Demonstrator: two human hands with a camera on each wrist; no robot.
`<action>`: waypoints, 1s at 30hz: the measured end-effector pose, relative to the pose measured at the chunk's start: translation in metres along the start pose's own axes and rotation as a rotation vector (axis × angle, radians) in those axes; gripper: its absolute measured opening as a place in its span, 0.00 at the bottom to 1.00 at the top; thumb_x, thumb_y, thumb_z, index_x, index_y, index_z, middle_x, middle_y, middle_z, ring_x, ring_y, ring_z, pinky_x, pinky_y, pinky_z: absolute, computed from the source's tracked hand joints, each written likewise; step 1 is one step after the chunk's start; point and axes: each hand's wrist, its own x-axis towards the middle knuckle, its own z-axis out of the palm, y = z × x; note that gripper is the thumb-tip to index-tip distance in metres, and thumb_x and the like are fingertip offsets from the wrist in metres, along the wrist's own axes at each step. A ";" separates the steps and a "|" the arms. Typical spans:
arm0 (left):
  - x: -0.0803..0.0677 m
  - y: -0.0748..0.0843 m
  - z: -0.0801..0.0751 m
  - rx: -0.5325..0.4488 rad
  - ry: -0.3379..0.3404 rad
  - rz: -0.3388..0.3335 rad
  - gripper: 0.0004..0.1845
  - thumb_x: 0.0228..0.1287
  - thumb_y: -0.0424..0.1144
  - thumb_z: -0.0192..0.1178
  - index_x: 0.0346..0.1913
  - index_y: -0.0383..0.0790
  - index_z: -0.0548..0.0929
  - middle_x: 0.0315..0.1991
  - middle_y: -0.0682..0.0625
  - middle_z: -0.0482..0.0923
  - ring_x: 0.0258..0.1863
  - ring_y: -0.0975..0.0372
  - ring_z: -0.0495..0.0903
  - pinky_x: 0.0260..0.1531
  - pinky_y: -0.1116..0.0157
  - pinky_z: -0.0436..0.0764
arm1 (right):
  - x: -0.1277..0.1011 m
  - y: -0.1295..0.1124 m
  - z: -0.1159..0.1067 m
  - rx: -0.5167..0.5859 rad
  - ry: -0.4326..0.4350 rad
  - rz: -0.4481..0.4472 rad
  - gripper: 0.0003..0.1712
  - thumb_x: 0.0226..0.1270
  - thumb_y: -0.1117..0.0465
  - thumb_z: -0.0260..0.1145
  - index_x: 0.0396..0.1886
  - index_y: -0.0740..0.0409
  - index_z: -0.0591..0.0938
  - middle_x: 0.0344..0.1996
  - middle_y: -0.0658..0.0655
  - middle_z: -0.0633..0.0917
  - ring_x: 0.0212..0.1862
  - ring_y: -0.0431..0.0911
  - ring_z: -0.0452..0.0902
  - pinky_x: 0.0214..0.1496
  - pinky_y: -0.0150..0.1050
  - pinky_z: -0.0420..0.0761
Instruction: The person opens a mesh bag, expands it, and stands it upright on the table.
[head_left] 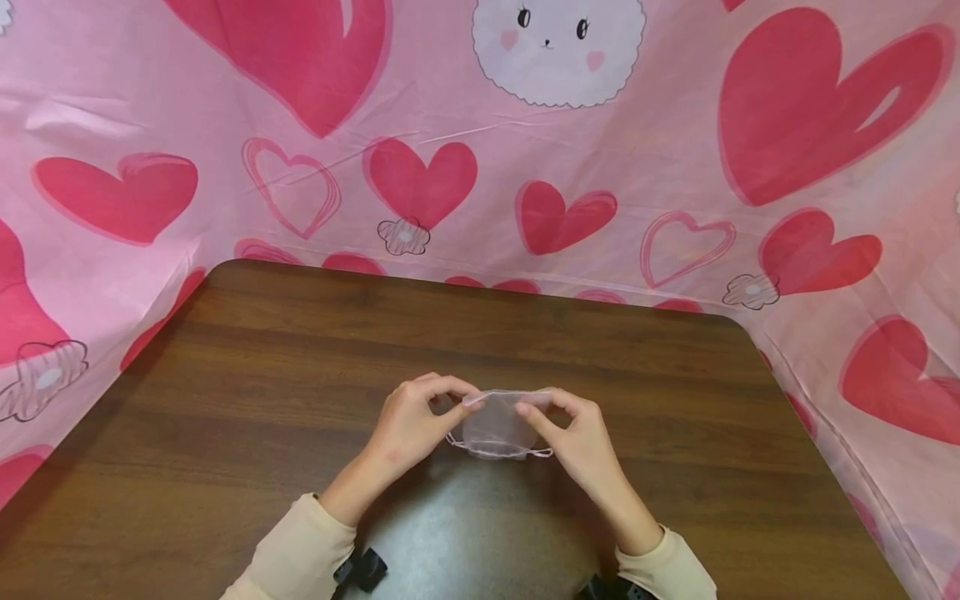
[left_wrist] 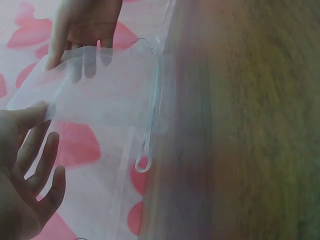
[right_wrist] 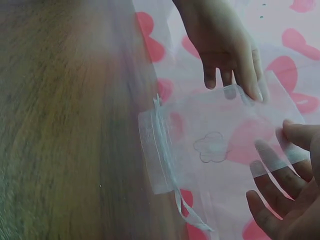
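Currently we hold a small sheer organza pouch (head_left: pixel 498 427) stretched between both hands, above the wooden table (head_left: pixel 262 392) and just in front of the body. The left hand (head_left: pixel 408 425) pinches one corner of the pouch's far edge between thumb and fingertips; the right hand (head_left: pixel 577 437) pinches the opposite corner the same way. The remaining fingers of both hands hang loosely spread, as both wrist views show.

The pouch is translucent: the printed heart backdrop (head_left: pixel 810 100) and our own fingers (right_wrist: pixel 260 165) show through it. We judge it very light, soft and without stiffness; it keeps its flat shape only because the two pinches hold it taut. The weave looks smooth, so we expect it to slip from a loose grip, and fine enough to snag or pull a thread under rough handling.

A doubled hem band (right_wrist: pixel 152 150) runs along the edge nearer the table, with a thin ribbon drawstring (left_wrist: pixel 150 135) threaded through it. The ribbon's loops hang free at both ends of that band, below the hands.

Recommended hold points:
- The corners, pinched with thumb and forefinger, as now.
- The hem band, which is the thickest and strongest part.
- The ribbon loops, only for drawing the mouth closed; a hard pull will gather the fabric.

We cannot tell whether the pouch holds anything; none is visible through the fabric.
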 end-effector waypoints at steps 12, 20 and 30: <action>0.000 -0.001 0.001 -0.022 -0.077 0.024 0.12 0.54 0.40 0.76 0.42 0.55 0.89 0.33 0.66 0.82 0.36 0.65 0.80 0.38 0.60 0.79 | 0.000 0.000 0.001 0.055 0.037 -0.008 0.04 0.58 0.63 0.76 0.31 0.57 0.88 0.28 0.50 0.86 0.32 0.42 0.80 0.35 0.36 0.79; -0.004 0.002 -0.001 -0.065 -0.180 0.038 0.16 0.60 0.50 0.71 0.50 0.58 0.86 0.39 0.66 0.80 0.37 0.66 0.78 0.37 0.62 0.78 | 0.001 0.000 0.002 0.016 0.018 -0.017 0.04 0.58 0.68 0.75 0.32 0.56 0.89 0.31 0.50 0.88 0.36 0.41 0.81 0.39 0.36 0.79; -0.004 0.010 -0.004 -0.102 -0.183 0.012 0.10 0.67 0.52 0.64 0.47 0.59 0.87 0.42 0.69 0.83 0.44 0.70 0.79 0.42 0.55 0.77 | -0.004 -0.005 0.003 0.021 -0.037 -0.107 0.09 0.57 0.73 0.73 0.34 0.57 0.89 0.32 0.49 0.88 0.35 0.40 0.82 0.37 0.40 0.82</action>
